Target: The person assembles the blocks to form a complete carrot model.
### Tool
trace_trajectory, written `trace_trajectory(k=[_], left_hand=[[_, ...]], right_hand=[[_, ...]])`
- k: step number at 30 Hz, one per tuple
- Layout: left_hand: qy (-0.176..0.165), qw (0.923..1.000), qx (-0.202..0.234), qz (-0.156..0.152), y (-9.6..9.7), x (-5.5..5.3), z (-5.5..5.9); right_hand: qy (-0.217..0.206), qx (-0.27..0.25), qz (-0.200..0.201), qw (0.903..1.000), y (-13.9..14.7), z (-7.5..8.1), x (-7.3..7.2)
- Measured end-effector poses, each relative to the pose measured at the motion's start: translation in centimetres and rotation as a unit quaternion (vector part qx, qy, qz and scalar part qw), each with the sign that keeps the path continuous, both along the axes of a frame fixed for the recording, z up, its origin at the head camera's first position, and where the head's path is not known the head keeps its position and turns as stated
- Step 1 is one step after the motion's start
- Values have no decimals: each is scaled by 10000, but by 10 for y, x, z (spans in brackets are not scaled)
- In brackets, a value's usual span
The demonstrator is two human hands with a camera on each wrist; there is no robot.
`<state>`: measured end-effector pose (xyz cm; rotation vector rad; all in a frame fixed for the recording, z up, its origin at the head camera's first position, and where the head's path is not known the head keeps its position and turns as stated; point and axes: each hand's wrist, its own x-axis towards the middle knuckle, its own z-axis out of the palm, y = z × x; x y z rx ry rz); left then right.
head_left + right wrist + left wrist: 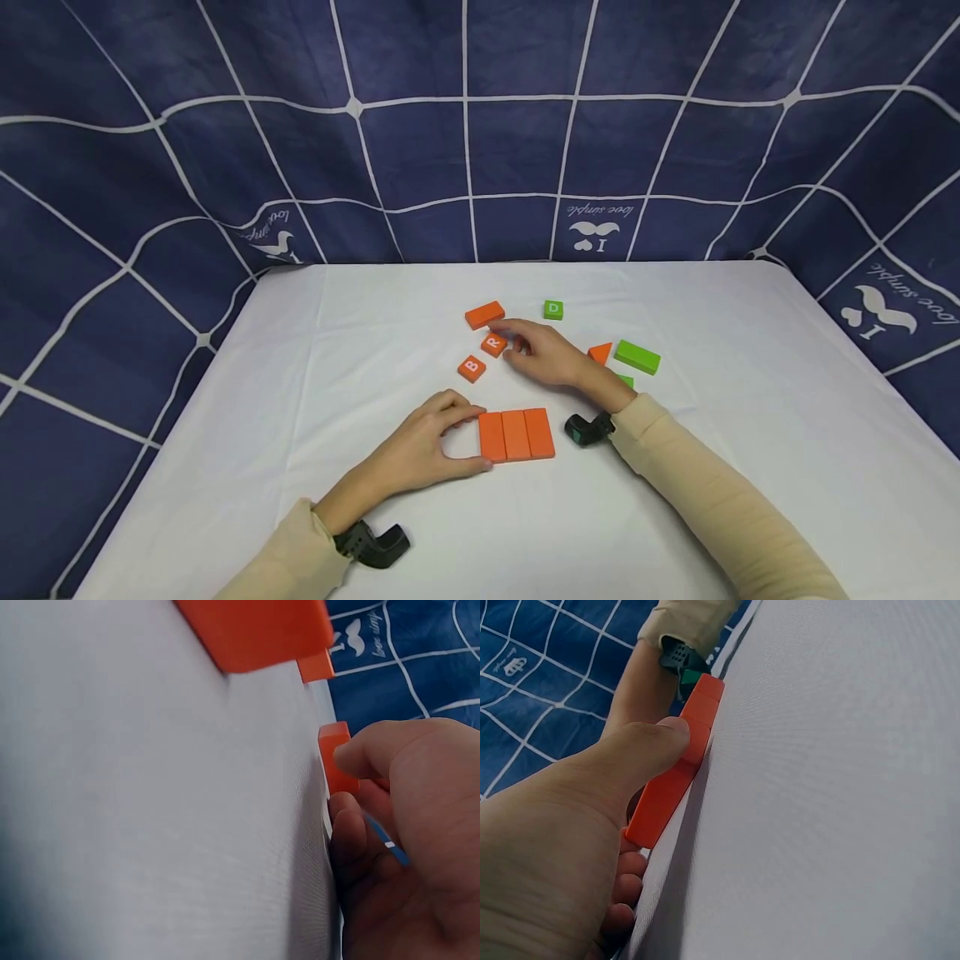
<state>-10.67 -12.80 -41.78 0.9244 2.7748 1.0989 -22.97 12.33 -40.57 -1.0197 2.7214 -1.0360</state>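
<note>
Three orange rectangular blocks (515,435) lie side by side in a row on the white cloth. My left hand (423,442) pinches the leftmost one, thumb at its near end and index finger at its far end; in the left wrist view the thumb (656,746) lies against the orange row (667,799). Farther out, my right hand (547,354) hovers with bent fingers by an orange tile marked R (493,344). Its index fingertip is close to another orange block (485,315); contact is unclear. An orange tile marked B (472,368) lies nearer.
Right of the right hand are an orange triangle (599,353), a green rectangular block (637,357) and a green piece (625,381) partly hidden by the forearm. A green tile marked D (553,310) lies farther back. Dark blue checked cloth (420,150) hangs behind the table.
</note>
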Motion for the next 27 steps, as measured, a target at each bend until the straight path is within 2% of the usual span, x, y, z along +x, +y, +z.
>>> trace_trajectory(k=[8,14,20,27], left_hand=[[-45,10000,-24,33,0,1,0],[-58,10000,-60,27,0,1,0],[-46,10000,-61,37,-1,1,0],[-49,10000,-77,28,-1,-1,0]], right_hand=[[-48,-60,-8,10000,-1,0,-1],[-157,-64,-187,9997,3,0,4],[-195,-108,-403,9989,11,3,18],[-187,-378,-417,9982,25,13,46]])
